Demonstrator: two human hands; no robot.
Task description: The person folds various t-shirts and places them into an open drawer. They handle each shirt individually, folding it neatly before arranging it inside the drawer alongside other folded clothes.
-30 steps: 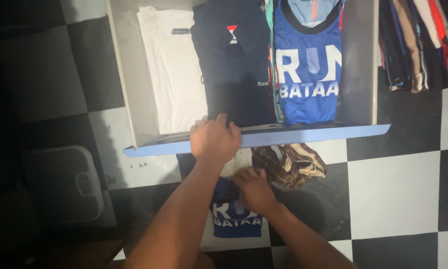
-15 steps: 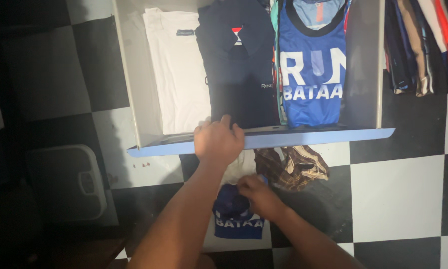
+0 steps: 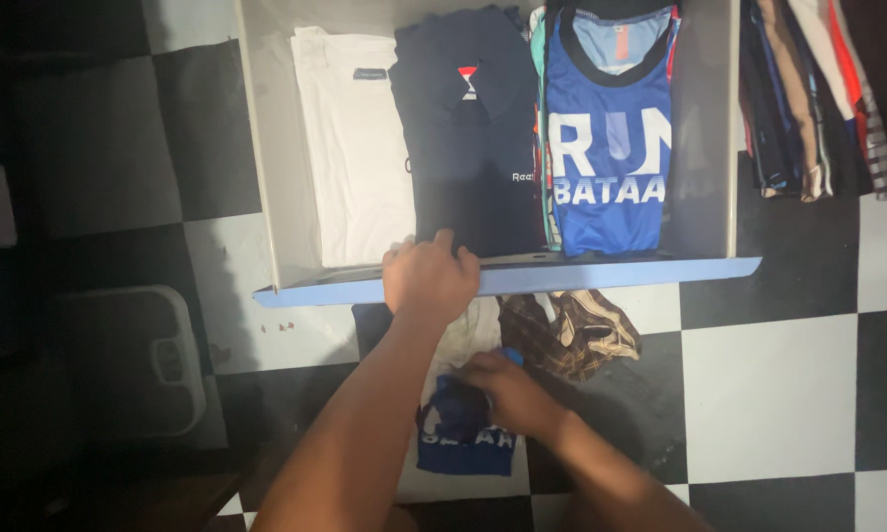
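Note:
My left hand grips the blue front edge of an open drawer, fingers curled over it. The drawer holds a folded white shirt, a dark navy shirt and a blue sports vest with white lettering, side by side. Below the drawer front, my right hand is closed on a bunched blue garment with white lettering lying on the floor. A white cloth and a brown plaid garment lie just beyond it.
The floor is black and white checkered tile. A bathroom scale sits at the left in shadow. Several hanging or stacked clothes are at the upper right beside the drawer.
My right hand has gathered the blue garment on the floor, which is now more bunched, with less lettering showing. My left hand stays on the drawer front.

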